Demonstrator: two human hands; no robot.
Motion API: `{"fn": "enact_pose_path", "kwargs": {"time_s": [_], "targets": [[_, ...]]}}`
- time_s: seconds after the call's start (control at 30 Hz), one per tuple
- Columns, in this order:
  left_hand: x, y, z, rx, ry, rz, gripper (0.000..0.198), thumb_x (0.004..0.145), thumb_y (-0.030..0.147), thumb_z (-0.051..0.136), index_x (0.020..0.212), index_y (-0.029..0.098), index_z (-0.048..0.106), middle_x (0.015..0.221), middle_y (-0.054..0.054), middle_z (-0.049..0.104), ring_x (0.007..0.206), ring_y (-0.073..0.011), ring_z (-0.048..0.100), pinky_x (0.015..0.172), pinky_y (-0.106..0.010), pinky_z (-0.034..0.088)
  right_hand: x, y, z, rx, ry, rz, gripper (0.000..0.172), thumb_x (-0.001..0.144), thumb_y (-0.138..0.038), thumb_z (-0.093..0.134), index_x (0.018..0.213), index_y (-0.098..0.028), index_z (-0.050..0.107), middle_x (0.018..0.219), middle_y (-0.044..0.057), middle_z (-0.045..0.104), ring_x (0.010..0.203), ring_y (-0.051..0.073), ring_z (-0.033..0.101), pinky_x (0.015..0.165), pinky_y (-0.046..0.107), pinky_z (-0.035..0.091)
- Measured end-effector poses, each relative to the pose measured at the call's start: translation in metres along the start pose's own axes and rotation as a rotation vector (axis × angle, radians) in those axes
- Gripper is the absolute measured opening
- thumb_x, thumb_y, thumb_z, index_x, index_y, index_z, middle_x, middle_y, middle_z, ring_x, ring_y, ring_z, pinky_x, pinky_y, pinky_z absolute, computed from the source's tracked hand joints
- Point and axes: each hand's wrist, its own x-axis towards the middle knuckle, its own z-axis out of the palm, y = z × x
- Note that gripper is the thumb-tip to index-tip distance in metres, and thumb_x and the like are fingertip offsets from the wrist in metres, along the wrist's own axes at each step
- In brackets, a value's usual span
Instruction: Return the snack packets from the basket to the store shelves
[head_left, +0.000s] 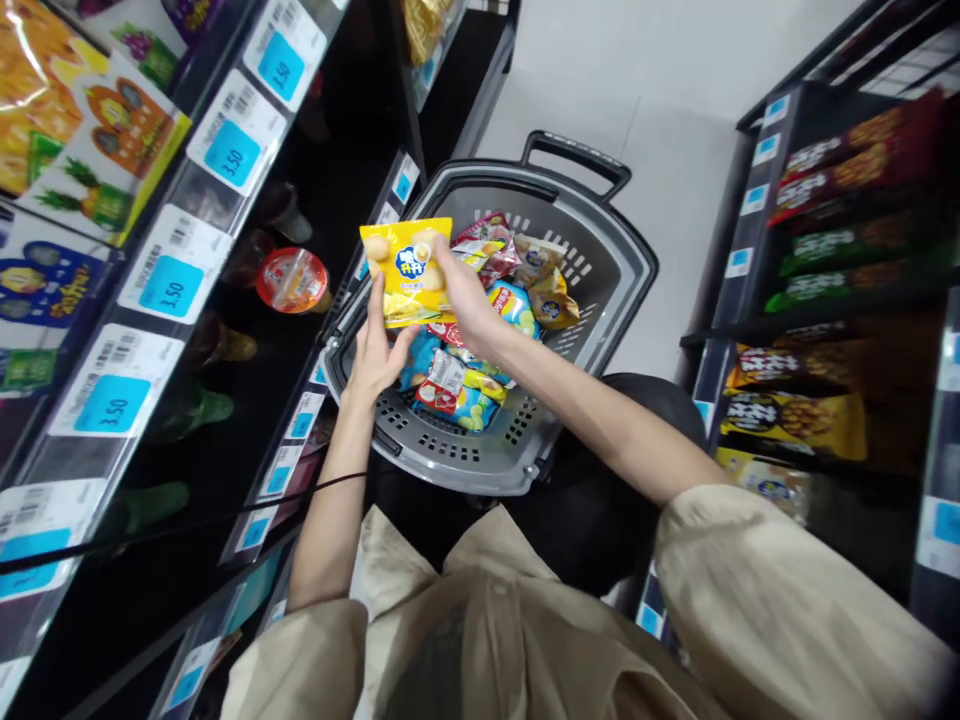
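Note:
A small yellow snack bag (pixel 409 270) with a blue logo is held flat over the basket, its printed face toward me. My left hand (pixel 379 350) grips its lower left side, thumb apart from the fingers along the edge. On the right edge, my right hand (pixel 465 290) is closed on the same bag. Below lies a grey shopping basket (pixel 611 260), its black handle (pixel 577 160) folded toward the far rim. Inside are several snack bags, among them a blue and red one (pixel 457 390), a gold-brown one (pixel 555 290) and a pink one (pixel 495 240).
Shelves with blue price tags (pixel 232 150) rise close on the left, holding fruit packs (pixel 90 120) and an orange-lidded cup (pixel 292 280). On the right stands another shelf with red, green and yellow snack bags (pixel 795 420). Grey floor (pixel 637 80) runs ahead between them.

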Motion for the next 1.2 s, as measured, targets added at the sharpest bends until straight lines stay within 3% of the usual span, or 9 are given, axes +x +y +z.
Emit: {"fn": "enact_pose_path", "kwargs": {"time_s": [0.2, 0.33, 0.63, 0.77, 0.9, 1.0, 1.07, 1.13, 1.2], "targets": [[0.001, -0.005, 0.004, -0.05, 0.024, 0.089, 0.089, 0.102, 0.062, 0.054, 0.168, 0.018, 0.014, 0.172, -0.018, 0.031, 0.155, -0.0332, 0.041, 0.125, -0.045, 0.043, 0.002, 0.013, 0.001, 0.431, 0.172, 0.012, 0.076, 0.085, -0.088, 0.057, 0.121, -0.023, 0.071, 0.122, 0.008, 0.075, 0.13, 0.031, 0.065, 0.108, 0.056, 0.056], [0.001, -0.01, 0.007, -0.04, 0.051, 0.12, 0.092, 0.101, 0.067, 0.05, 0.169, 0.018, 0.012, 0.175, -0.018, 0.019, 0.16, -0.0353, 0.028, 0.129, -0.047, 0.035, 0.002, 0.015, 0.002, 0.525, 0.198, 0.085, 0.066, 0.082, -0.083, 0.067, 0.115, -0.026, 0.073, 0.12, 0.005, 0.077, 0.131, 0.03, 0.064, 0.106, 0.053, 0.058], [0.001, -0.013, 0.01, -0.03, 0.016, 0.183, 0.09, 0.104, 0.061, 0.047, 0.17, 0.023, 0.0, 0.174, -0.018, 0.026, 0.159, -0.034, 0.033, 0.129, -0.05, 0.034, -0.002, 0.011, -0.003, 0.468, 0.202, 0.125, 0.055, 0.084, -0.076, 0.07, 0.107, -0.026, 0.074, 0.117, 0.005, 0.077, 0.126, 0.029, 0.067, 0.099, 0.05, 0.062], [0.005, -0.014, 0.014, 0.038, 0.048, 0.237, 0.09, 0.102, 0.055, 0.055, 0.17, 0.023, 0.005, 0.172, -0.018, 0.029, 0.157, -0.0351, 0.035, 0.128, -0.052, 0.037, -0.007, 0.005, -0.006, 0.449, 0.209, 0.16, 0.04, 0.089, -0.065, 0.07, 0.098, -0.027, 0.075, 0.116, 0.004, 0.077, 0.12, 0.027, 0.07, 0.096, 0.046, 0.063], [0.008, -0.012, 0.014, 0.149, 0.145, 0.31, 0.077, 0.101, 0.03, 0.053, 0.169, 0.023, 0.018, 0.174, -0.014, 0.023, 0.161, -0.0334, 0.026, 0.13, -0.056, 0.03, -0.016, -0.003, -0.001, 0.437, 0.17, 0.194, 0.028, 0.088, -0.056, 0.072, 0.087, -0.028, 0.075, 0.108, 0.006, 0.077, 0.116, 0.028, 0.071, 0.091, 0.045, 0.063], [0.005, -0.005, 0.009, 0.173, 0.128, 0.264, 0.075, 0.097, 0.011, 0.046, 0.168, 0.022, 0.025, 0.174, -0.009, 0.025, 0.162, -0.0291, 0.026, 0.131, -0.053, 0.031, -0.024, -0.012, 0.005, 0.423, 0.069, 0.257, 0.03, 0.087, -0.059, 0.072, 0.081, -0.03, 0.073, 0.105, 0.006, 0.077, 0.11, 0.028, 0.071, 0.084, 0.042, 0.062], [0.002, 0.001, 0.005, 0.131, 0.085, 0.206, 0.074, 0.096, 0.007, 0.043, 0.167, 0.02, 0.027, 0.172, -0.007, 0.031, 0.16, -0.0259, 0.03, 0.13, -0.049, 0.034, -0.028, -0.019, 0.007, 0.416, 0.033, 0.322, 0.041, 0.091, -0.066, 0.064, 0.08, -0.027, 0.073, 0.103, 0.008, 0.076, 0.101, 0.025, 0.072, 0.078, 0.038, 0.061], [-0.001, 0.005, 0.002, 0.052, 0.051, 0.157, 0.07, 0.099, 0.01, 0.043, 0.167, 0.019, 0.026, 0.171, -0.007, 0.036, 0.157, -0.0241, 0.037, 0.128, -0.044, 0.039, -0.028, -0.024, 0.007, 0.402, 0.066, 0.382, 0.052, 0.098, -0.067, 0.053, 0.08, -0.022, 0.073, 0.099, 0.009, 0.074, 0.089, 0.02, 0.072, 0.071, 0.032, 0.059], [-0.003, 0.005, 0.002, -0.051, 0.031, 0.126, 0.064, 0.105, 0.019, 0.044, 0.167, 0.018, 0.026, 0.168, -0.008, 0.04, 0.151, -0.0242, 0.046, 0.124, -0.04, 0.044, -0.027, -0.026, 0.006, 0.363, 0.168, 0.398, 0.038, 0.102, -0.049, 0.057, 0.083, -0.02, 0.071, 0.094, 0.006, 0.073, 0.081, 0.015, 0.069, 0.066, 0.027, 0.056]]}}
